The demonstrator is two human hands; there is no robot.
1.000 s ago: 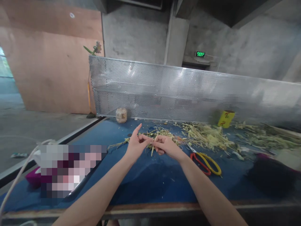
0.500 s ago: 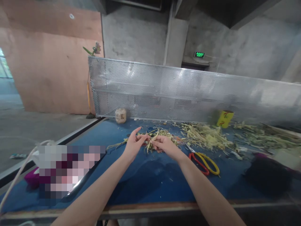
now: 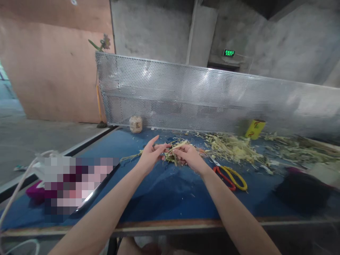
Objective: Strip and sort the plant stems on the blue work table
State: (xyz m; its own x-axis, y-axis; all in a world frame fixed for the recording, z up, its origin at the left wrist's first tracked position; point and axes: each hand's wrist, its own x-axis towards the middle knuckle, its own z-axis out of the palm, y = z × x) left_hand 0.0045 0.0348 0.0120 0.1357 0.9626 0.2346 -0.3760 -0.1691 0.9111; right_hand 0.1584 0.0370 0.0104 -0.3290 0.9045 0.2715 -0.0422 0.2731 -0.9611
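Note:
Both of my hands meet over the middle of a blue-covered table [image 3: 164,198]. My left hand [image 3: 149,156] pinches one end of a thin pale plant strip [image 3: 178,145] with thumb and fingertips, index finger raised. My right hand [image 3: 187,156] is curled round the other end of the same strip. Under them lies a small heap of green and straw-coloured plant scraps [image 3: 172,156]. Red and yellow handled scissors [image 3: 230,176] lie just right of my right wrist.
A perforated metal screen [image 3: 202,99] runs along the table's far edge. A small jar [image 3: 135,124] and a yellow cup [image 3: 255,129] stand before it. More shredded stems [image 3: 233,148] spread to the right. A dark object [image 3: 302,193] lies far right; a blurred-out item and cables sit left.
My hands stay together on the strip, shifting slightly toward the table's far edge. The left index finger has lowered a little. The view has tipped downward.

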